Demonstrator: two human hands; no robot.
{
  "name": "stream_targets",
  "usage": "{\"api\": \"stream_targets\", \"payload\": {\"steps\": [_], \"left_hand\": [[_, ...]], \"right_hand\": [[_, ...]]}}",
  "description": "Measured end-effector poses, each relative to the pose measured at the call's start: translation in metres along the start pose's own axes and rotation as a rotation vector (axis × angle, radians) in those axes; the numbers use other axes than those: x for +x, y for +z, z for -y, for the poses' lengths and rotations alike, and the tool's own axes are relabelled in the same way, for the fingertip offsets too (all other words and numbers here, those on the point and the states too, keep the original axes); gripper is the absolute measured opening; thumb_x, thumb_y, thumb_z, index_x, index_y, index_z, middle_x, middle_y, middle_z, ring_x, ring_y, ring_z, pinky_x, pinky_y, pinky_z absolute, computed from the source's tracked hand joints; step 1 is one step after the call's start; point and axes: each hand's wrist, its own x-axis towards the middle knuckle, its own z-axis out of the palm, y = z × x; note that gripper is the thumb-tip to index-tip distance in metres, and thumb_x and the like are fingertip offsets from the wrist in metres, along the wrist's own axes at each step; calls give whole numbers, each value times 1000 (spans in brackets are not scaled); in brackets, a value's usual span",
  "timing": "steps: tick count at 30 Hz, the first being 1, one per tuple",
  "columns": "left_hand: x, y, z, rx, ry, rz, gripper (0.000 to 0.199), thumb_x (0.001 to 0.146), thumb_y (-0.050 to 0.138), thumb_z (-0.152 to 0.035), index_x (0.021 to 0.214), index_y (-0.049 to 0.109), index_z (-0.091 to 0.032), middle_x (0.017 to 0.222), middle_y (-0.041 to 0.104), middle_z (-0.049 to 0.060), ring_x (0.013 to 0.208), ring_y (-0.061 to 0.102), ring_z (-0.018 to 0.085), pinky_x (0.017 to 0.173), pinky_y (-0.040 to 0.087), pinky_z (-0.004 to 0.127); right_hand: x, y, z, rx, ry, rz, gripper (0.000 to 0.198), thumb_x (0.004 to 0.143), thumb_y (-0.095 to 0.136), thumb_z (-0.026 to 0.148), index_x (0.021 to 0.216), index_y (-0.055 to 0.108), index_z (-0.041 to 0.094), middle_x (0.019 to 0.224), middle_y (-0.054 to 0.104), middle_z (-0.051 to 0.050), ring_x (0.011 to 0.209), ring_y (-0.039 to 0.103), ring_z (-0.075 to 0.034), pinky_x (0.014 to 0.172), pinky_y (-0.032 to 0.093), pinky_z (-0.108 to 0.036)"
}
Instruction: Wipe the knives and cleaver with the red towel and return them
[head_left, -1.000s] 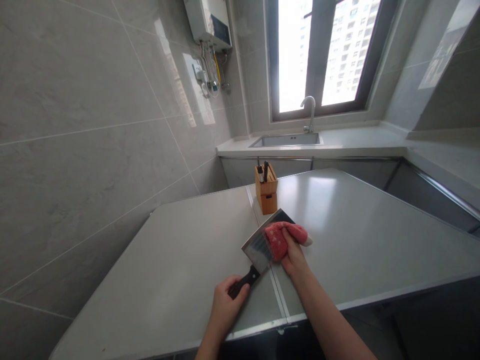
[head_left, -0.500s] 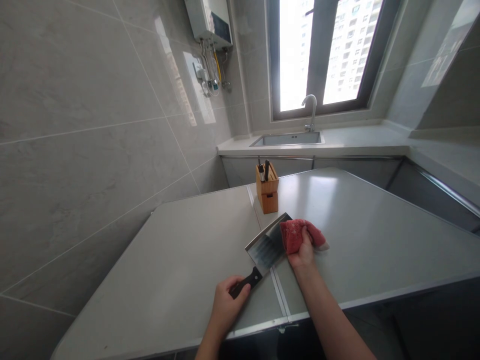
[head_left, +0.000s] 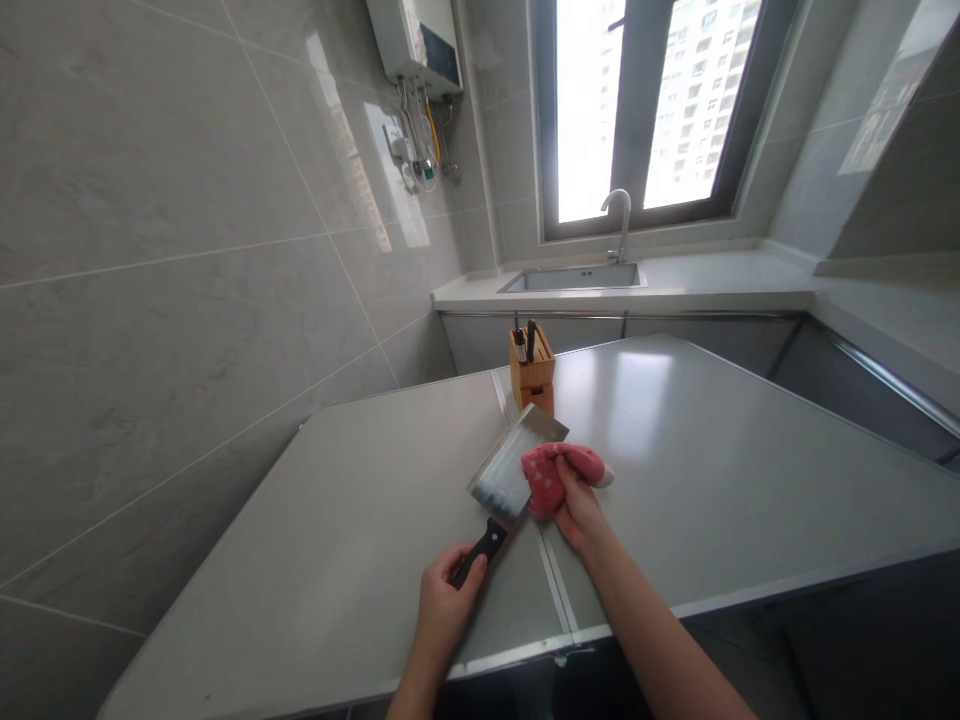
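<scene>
Just the head cam here, so that's the whole tour: the left hand (head_left: 448, 592), low and a bit left of center in the frame, has its grip closed around the black handle of a cleaver (head_left: 511, 470), thumb lying along the top. The cleaver sits right around the middle of the picture, slanted, handle toward the lower left and the wide shiny blade toward the upper right. Can't really tell if any of the blade touches the worktop (head_left: 360, 500). The right hand (head_left: 581, 510), just right of center, has its grip pinching a bunched-up reddish-pink cloth (head_left: 547, 478), thumb on top, and the cloth's left side overlaps the right side of the blade. A pale end of it pokes out to the right. The far end of the blade covers the bottom of a wooden knife block (head_left: 533, 375) with two dark handles sticking up out of it. The worktop is a big pale gray thing, with a seam running front to back under all this. Up top there's a sink (head_left: 555, 278) with a curved tap (head_left: 624, 222) below a window (head_left: 630, 110), plus a white heater (head_left: 416, 45) with pipes in the upper left-middle.
</scene>
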Motion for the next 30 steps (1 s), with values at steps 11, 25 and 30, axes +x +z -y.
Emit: {"api": "stream_targets", "payload": {"steps": [11,25,30], "left_hand": [[1,-1,-8,34,116,-45,29,78,61,-40,89,67,-15,83,71,6,78,63,22,70,49,29],[31,5,-34,24,276,-36,21,80,58,-34,84,65,-15,79,69,4,75,61,19,71,48,27],[34,9,-25,103,333,-153,19,79,58,-31,88,65,-15,79,68,3,73,60,18,69,47,27]], "right_hand": [[-32,10,-11,-340,247,335,38,60,83,33,91,70,15,92,73,-7,89,68,-23,89,51,-36],[-25,27,-1,-410,178,388,28,59,83,28,84,73,18,91,74,-5,90,68,-22,90,51,-35],[-15,38,-6,-440,148,386,32,55,85,26,84,73,18,87,75,-4,87,68,-22,87,52,-35]]}}
